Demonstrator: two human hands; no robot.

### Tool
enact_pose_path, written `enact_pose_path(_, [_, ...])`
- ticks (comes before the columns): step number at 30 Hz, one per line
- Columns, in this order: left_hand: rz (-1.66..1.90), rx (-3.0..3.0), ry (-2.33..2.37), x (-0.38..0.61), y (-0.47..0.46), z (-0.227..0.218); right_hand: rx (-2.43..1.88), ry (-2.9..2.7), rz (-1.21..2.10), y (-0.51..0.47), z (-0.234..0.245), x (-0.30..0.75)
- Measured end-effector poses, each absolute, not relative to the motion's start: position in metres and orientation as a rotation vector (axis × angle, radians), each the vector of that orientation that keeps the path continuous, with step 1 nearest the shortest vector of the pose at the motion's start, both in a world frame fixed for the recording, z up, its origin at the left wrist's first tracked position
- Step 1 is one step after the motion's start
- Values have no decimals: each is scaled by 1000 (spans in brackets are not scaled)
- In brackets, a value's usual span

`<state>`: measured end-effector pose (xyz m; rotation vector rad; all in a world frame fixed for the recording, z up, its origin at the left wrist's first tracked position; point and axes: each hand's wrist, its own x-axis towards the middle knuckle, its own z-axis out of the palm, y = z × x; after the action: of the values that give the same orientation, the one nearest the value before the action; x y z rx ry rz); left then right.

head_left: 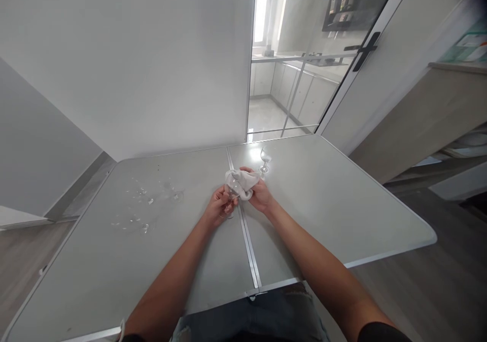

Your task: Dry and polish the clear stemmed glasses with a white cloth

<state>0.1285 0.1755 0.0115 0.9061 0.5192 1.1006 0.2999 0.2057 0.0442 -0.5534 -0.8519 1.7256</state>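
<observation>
At centre, one clear stemmed glass (235, 186) is clamped by the fingers of the left hand (219, 204), one white cloth (248, 179) by the right hand's (261, 194); one clear goblet (266, 157) is seen beyond, perhaps four clear glasses (177, 196) centre-left.

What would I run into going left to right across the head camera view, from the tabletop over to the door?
Clear glasses, left hand, white cloth, upright stemmed glass, black door handle.

Worktop (342, 205): smooth, slight gloss; metal-look seam strip (247, 243). Above worktop: soft matt cloth (249, 180), clear glossy glass (235, 185). Beyond worktop: smooth matt wall (171, 78).
</observation>
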Motion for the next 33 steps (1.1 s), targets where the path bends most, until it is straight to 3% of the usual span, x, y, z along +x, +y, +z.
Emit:
enact_pose_path(8, [952,800,533,126,176,16,-417,-1148,1862,199,38,301])
enact_pose_path(18, [1188,904,626,131,177,14,-519,-911,1776,209,34,303])
enact_pose_path(33, [1071,1011,633,138,175,11,-428,-937,1798,211,22,301])
